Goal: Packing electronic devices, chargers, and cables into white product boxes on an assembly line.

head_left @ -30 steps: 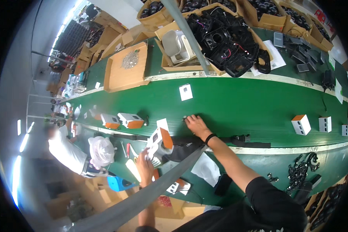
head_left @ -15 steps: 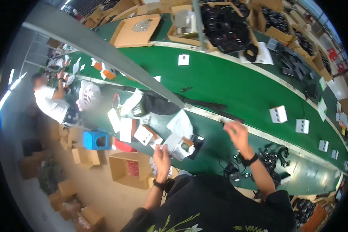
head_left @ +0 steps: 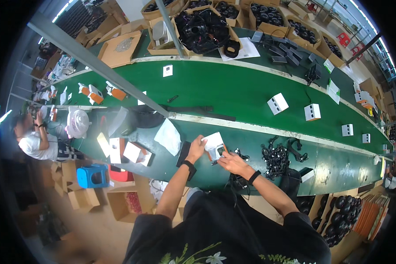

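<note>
- My left hand [head_left: 197, 147] grips the left edge of a small white box [head_left: 215, 145] with orange inside, held just above the near green bench [head_left: 330, 169].
- My right hand [head_left: 233, 162] closes its fingers on the box's lower right side, so both hands meet on it.
- A tangle of black cables [head_left: 277, 156] lies just to the right; a white sheet [head_left: 168, 136] lies to the left.
- Beyond them, white boxes [head_left: 277, 104] ride the green belt [head_left: 224, 88].
- A small fan [head_left: 78, 124] stands far left.
</note>
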### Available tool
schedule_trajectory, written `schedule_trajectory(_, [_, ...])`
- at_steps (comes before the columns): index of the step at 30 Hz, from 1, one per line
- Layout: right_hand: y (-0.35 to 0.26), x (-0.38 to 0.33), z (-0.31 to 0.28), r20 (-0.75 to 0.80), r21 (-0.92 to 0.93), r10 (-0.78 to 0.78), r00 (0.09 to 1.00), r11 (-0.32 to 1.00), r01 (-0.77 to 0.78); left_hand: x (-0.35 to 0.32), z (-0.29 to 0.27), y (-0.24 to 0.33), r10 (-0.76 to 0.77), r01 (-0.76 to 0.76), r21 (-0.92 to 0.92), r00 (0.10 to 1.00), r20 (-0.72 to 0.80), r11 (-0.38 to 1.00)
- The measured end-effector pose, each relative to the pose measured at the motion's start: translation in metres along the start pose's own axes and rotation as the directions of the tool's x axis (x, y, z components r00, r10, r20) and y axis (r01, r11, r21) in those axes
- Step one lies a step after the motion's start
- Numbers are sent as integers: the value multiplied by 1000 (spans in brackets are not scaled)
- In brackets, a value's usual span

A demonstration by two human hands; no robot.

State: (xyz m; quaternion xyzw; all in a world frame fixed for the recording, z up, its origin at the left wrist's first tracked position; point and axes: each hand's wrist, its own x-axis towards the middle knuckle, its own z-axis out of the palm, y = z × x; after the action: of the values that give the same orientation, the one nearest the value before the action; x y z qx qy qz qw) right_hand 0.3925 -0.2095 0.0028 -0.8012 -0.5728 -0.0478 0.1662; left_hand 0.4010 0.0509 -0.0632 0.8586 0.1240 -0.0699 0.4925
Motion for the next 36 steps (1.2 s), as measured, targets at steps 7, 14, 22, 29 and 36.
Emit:
schedule_trajectory(7, [25,14,14,-80,-109,136,987,984,-144,7,-10,11,125,-128,39,991,56,991])
schedule_trajectory(14, [15,34,33,10,-179,163,987,971,-159,-9,-20,27,111,-103,-61,982,150,993])
schedule_trajectory(22, [-4,32,25,-77,186,305,949,940,-287,-36,-21,31,11,83,-471,981,194,878])
schedule_trajectory(29, [8,17,25,-29,396,253,967,891,-221,-60,-3,0,-17,99,-633,991,134,768])
schedule_trajectory(36, [12,-4,33,-130,420,508,852,806,-417,-50,18,55,-103,68,-192,979,-174,979])
